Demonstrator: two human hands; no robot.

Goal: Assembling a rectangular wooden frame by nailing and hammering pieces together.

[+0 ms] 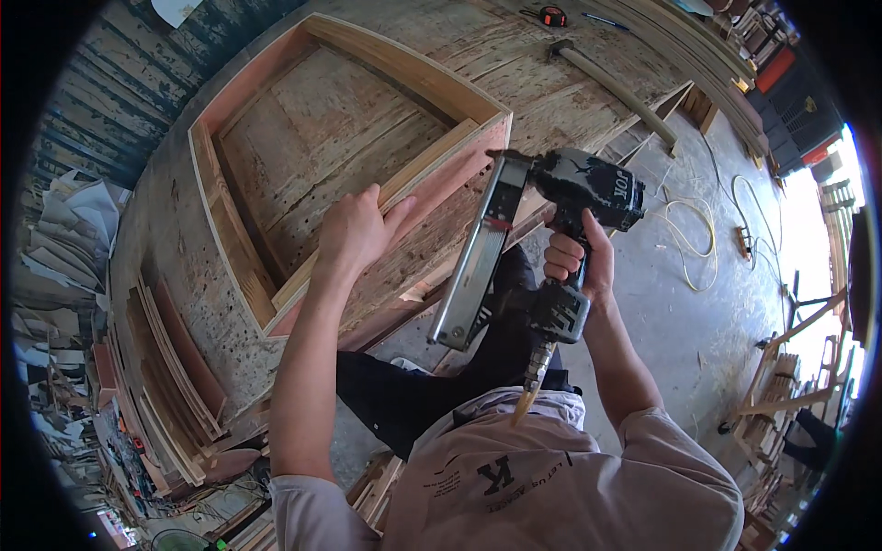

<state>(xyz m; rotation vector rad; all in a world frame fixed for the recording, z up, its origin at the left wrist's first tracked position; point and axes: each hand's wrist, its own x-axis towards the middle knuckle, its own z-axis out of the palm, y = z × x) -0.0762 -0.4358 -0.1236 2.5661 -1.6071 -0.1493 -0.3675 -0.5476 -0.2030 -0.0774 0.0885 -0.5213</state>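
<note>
A rectangular wooden frame (404, 64) lies on the worn workbench. My left hand (354, 230) is closed over its near board (427, 165), thumb on the outer face and fingers toward the inner side. In my right hand (581, 253) is a pneumatic nail gun (577, 188), gripped by its handle. The gun's nose is at the frame's near right corner; whether it touches the wood I cannot tell. Its long silver magazine slants down toward me, and an air hose (524, 407) hangs from the handle's base.
A hammer (611, 92) lies on the bench toward the right, past the frame. Beyond it are a tape measure (553, 16) and a blue pen (604, 20). Wood strips (175, 367) are stacked at the left. A yellow hose (689, 234) coils on the concrete floor at right.
</note>
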